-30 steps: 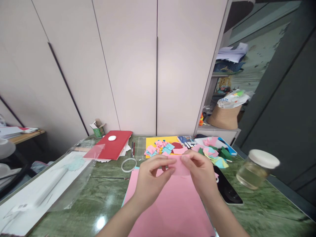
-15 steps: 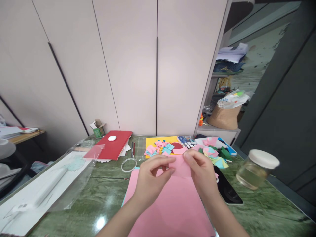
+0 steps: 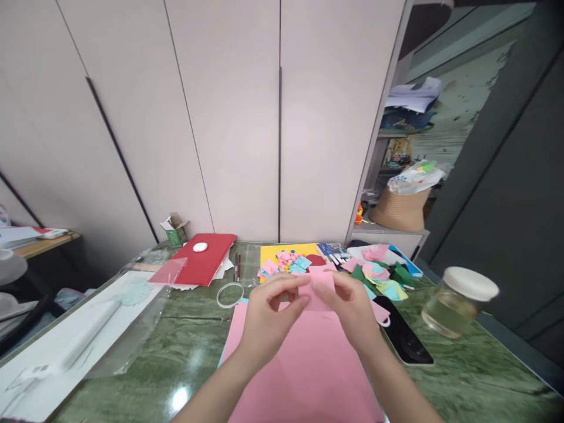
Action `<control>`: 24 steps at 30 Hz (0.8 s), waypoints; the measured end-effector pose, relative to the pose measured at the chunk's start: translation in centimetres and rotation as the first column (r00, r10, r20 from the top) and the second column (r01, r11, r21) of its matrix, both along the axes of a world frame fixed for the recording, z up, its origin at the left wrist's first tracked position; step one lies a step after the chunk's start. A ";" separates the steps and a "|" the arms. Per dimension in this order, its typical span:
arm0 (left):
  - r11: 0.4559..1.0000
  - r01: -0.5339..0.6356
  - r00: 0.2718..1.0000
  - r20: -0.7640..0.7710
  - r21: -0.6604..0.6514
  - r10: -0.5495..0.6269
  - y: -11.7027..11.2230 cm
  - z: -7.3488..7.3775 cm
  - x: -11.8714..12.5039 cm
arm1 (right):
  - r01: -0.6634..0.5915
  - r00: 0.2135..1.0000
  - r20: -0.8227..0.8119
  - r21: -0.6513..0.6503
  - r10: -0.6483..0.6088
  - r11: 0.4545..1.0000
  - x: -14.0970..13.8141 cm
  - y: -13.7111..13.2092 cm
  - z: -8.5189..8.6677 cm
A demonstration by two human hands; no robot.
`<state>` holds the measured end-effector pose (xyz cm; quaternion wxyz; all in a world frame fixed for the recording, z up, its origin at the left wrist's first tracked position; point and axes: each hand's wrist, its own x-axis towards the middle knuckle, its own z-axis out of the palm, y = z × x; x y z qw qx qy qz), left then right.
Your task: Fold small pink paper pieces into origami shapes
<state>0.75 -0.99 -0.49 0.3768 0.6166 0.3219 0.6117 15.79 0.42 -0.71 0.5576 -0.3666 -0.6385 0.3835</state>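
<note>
A small square of pink paper [image 3: 318, 296] is held up between both hands. My left hand [image 3: 275, 317] pinches its left edge between thumb and fingers. On the other side my right hand [image 3: 352, 308] grips it, the thumb pressed flat on the paper's face and the fingers behind. Below the hands lies a large sheet of pink paper [image 3: 304, 370], with a light blue edge showing under it. Just beyond, small pink and blue paper pieces [image 3: 288, 262] are heaped on a yellow sheet [image 3: 268, 254].
To the right are a black phone [image 3: 408, 338], a lidded jar [image 3: 458, 305] of pale liquid and crumpled coloured paper [image 3: 383, 273]. Leftward lie a tape roll [image 3: 230, 295], a red folder [image 3: 205, 258] and a white drawing sheet [image 3: 48, 364] partly under clear plastic.
My right hand has shifted slightly left, its thumb sliding onto the face of the small pink paper. More of the phone and a pink scrap beside it now show. My left hand stays nearly still.
</note>
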 end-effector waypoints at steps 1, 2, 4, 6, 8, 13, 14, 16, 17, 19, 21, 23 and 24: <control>1.000 0.003 1.000 0.001 0.001 -0.003 0.0 0.0 0.0 | 0.025 0.999 0.022 0.009 -0.025 1.000 0.0 0.0 0.0; 1.000 0.004 1.000 0.002 0.002 -0.004 0.0 0.0 0.0 | 0.046 0.998 0.034 0.014 -0.047 0.999 0.0 -0.1 0.0; 1.000 0.004 1.000 0.000 0.002 -0.004 -0.1 0.1 0.1 | 0.062 0.998 0.031 0.023 -0.063 0.998 0.1 -0.1 -0.2; 1.000 0.002 1.000 -0.009 -0.004 -0.002 -0.1 0.1 0.1 | 0.045 0.999 0.012 0.024 -0.045 0.999 0.1 0.0 -0.4; 1.000 -0.001 1.000 -0.018 -0.011 0.000 -0.1 0.1 0.1 | 0.026 1.000 -0.005 0.021 -0.026 0.999 0.1 0.1 -0.6; 1.000 -0.001 1.000 -0.029 -0.016 0.001 -0.1 0.1 0.1 | 0.038 0.999 -0.026 0.041 -0.037 0.998 0.1 0.1 -0.2; 1.000 0.002 0.999 -0.032 -0.013 -0.002 0.0 0.1 0.1 | 0.054 0.998 -0.042 0.053 -0.052 0.997 0.1 0.1 -0.1; 1.000 0.014 0.999 -0.029 -0.019 -0.014 -0.1 0.2 0.1 | 0.077 0.994 -0.082 0.064 -0.072 0.995 0.2 0.1 -0.1; 0.999 0.023 1.000 -0.020 -0.035 -0.023 -0.1 0.2 0.1 | 0.075 0.992 -0.102 0.058 -0.069 0.995 0.2 0.2 -0.1; 0.995 0.040 0.999 0.018 -0.087 -0.039 -0.1 0.2 0.1 | 0.049 0.989 -0.140 0.030 -0.044 0.998 0.2 0.5 -0.4; 0.987 0.075 0.995 0.081 -0.139 -0.064 -0.1 0.1 0.0 | 0.027 0.985 -0.172 0.002 -0.026 1.000 0.2 0.7 -0.6; 0.977 0.134 0.984 0.139 -0.164 -0.112 -0.1 0.0 -0.1 | 0.022 0.982 -0.189 -0.015 -0.024 1.000 0.2 0.8 -0.8; 0.972 0.164 0.978 0.156 -0.166 -0.138 0.0 0.0 -0.2 | 0.023 0.982 -0.187 -0.021 -0.026 1.000 0.2 0.8 -0.8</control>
